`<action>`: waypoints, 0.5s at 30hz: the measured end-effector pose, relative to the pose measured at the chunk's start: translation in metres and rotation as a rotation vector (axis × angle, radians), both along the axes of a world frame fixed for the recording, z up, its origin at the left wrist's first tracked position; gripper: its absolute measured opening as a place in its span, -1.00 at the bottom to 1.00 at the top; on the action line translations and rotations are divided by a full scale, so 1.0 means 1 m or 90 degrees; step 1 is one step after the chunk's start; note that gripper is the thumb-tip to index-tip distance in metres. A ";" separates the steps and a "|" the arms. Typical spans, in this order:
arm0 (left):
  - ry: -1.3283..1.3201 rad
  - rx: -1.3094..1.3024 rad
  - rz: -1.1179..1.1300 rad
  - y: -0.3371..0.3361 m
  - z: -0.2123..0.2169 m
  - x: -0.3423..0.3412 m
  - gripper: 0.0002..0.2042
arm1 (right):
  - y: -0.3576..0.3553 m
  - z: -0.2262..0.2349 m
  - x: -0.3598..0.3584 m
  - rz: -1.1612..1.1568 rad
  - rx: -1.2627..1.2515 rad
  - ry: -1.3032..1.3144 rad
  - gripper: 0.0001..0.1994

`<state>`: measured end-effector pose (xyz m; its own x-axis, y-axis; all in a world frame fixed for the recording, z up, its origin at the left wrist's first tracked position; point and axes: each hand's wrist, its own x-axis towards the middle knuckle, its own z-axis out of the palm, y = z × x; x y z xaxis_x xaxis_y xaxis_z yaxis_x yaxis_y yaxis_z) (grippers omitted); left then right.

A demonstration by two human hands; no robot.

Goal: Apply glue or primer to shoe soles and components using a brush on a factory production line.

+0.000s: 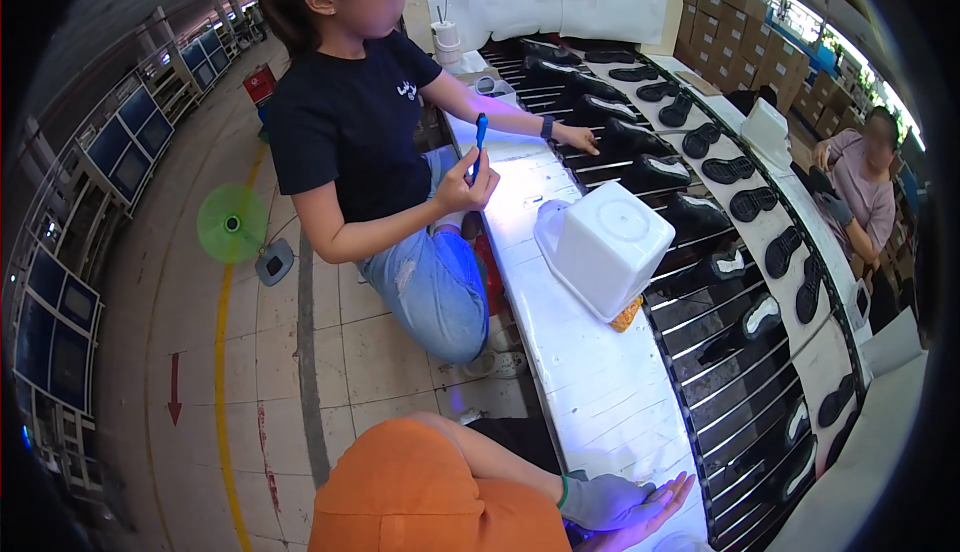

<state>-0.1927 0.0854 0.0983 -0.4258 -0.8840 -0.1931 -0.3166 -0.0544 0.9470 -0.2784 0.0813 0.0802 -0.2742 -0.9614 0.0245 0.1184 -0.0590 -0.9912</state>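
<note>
Near the lower edge, my left hand [610, 502] wears a grey glove with a green cuff. Its fingers are stretched out and lie against my other hand. My right hand [662, 520], bare and partly covered by the glove, has its fingers extended. No object shows in either hand. Both are over the near end of the white bench [590, 402], beside the roller conveyor [735, 407]. Black shoe uppers with white insides, such as this shoe upper [760, 317], lie along the rollers. Black soles, among them this sole [785, 252], line the pale strip beyond.
An upturned white plastic bin [620, 242] stands on the bench, an orange-yellow piece [627, 315] under its edge. To the left, a seated co-worker [365, 122] holds a blue pen [481, 140] and reaches toward the shoes. Another person [865, 187] sits across the conveyor. A green fan [232, 223] stands left.
</note>
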 end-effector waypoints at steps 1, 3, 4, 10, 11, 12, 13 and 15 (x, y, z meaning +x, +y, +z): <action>-0.001 -0.002 0.015 0.000 -0.001 0.002 -0.46 | 0.001 0.002 0.002 -0.012 0.003 -0.023 -0.50; -0.025 -0.035 0.051 -0.001 -0.004 0.003 -0.44 | 0.006 0.008 0.005 -0.017 0.023 -0.064 -0.47; -0.050 -0.069 0.089 -0.003 -0.005 0.004 -0.42 | 0.010 0.012 0.007 0.001 0.048 -0.079 -0.45; -0.094 -0.001 0.088 -0.019 -0.011 0.015 -0.40 | 0.025 0.022 0.010 0.119 0.167 -0.172 -0.31; -0.075 0.052 0.060 -0.022 -0.012 0.018 -0.42 | 0.024 0.019 0.009 0.132 0.171 -0.186 -0.29; -0.073 -0.097 0.037 -0.024 -0.015 0.023 -0.46 | 0.023 0.014 0.009 0.140 0.169 -0.208 -0.26; -0.019 -0.102 0.058 -0.027 -0.018 0.026 -0.52 | 0.022 0.008 0.010 0.147 0.166 -0.230 -0.23; 0.045 0.139 -0.050 -0.035 -0.021 0.036 -0.49 | 0.019 -0.002 0.010 0.173 0.157 -0.270 -0.16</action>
